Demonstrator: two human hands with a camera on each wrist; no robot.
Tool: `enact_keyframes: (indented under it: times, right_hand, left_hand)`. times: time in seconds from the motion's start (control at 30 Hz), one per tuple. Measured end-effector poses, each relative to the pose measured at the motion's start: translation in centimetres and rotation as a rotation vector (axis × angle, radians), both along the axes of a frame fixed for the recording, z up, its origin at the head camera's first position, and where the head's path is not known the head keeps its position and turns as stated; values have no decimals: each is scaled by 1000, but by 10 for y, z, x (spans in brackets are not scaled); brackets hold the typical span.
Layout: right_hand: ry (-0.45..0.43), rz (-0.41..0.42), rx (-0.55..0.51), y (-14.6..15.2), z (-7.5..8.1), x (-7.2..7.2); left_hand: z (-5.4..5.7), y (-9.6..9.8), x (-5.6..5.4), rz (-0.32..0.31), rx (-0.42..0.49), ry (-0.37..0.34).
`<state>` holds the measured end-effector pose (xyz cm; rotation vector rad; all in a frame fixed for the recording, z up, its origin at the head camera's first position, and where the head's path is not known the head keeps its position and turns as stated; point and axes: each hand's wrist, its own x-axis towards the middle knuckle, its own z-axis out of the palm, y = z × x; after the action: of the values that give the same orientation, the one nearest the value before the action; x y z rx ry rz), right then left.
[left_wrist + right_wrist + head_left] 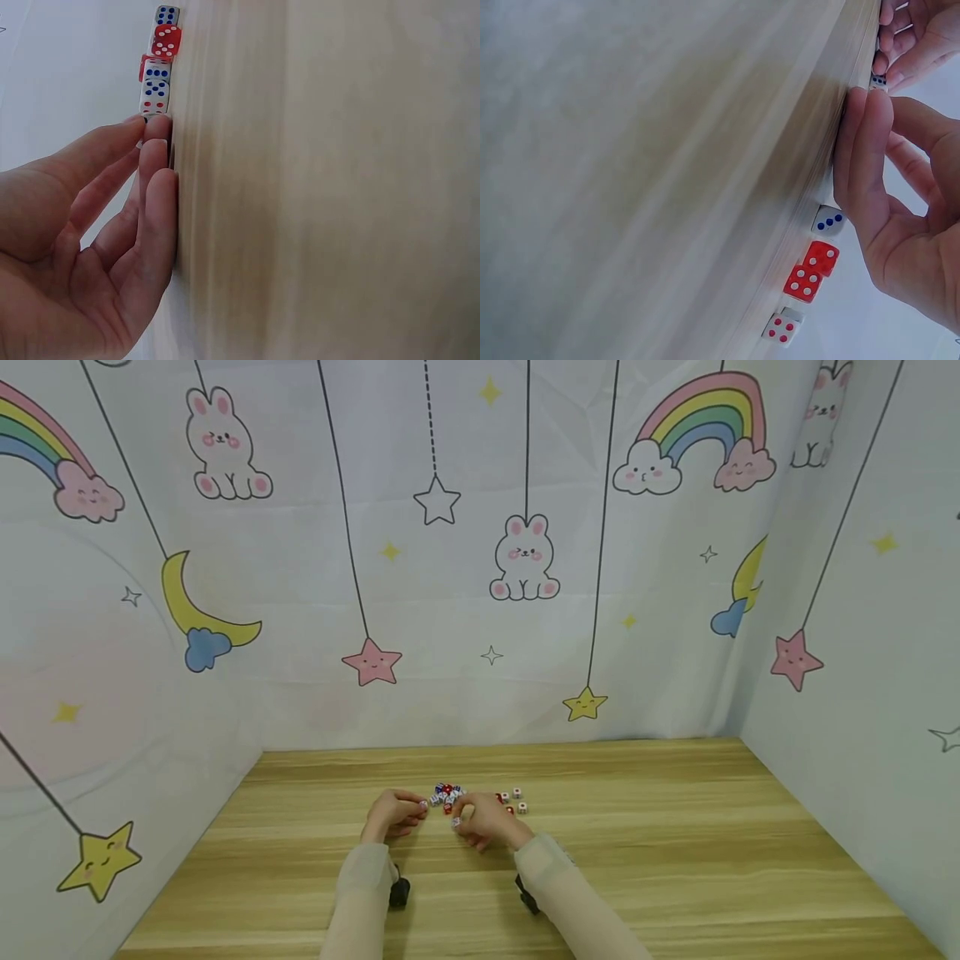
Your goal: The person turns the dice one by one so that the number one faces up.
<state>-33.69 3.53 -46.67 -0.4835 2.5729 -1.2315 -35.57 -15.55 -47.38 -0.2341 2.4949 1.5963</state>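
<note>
In the head view my left hand [393,812] pinches a white die [423,806] between thumb and fingertips, just left of a small heap of dice [450,791]. My right hand [489,820] pinches another white die [457,822] low over the table, at the heap's near side. The heap mixes white, red and blue dice, partly covered by the right hand. From the left wrist, that hand's fingers [159,199] hide most of their die; a red die [166,41] and several white ones line up beyond. In the right wrist view the right fingers [872,127] cover their own die.
Right of the right hand lie more dice, among them a white one [522,808] and a red one [510,811]. The wood-grain table [675,860] is enclosed by printed cloth walls [450,693] at the back and both sides. Each wrist wears a black camera [399,893].
</note>
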Motion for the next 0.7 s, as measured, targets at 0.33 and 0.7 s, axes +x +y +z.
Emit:
enact_keyframes:
  times: [0.33,0.7]
  right_hand:
    - [1,-7,-19,1,0,1]
    - [-7,-15,-22,4,-3,-2]
  left_hand:
    - [1,0,0,0,-1,2]
    - [2,0,1,0,-6,-1]
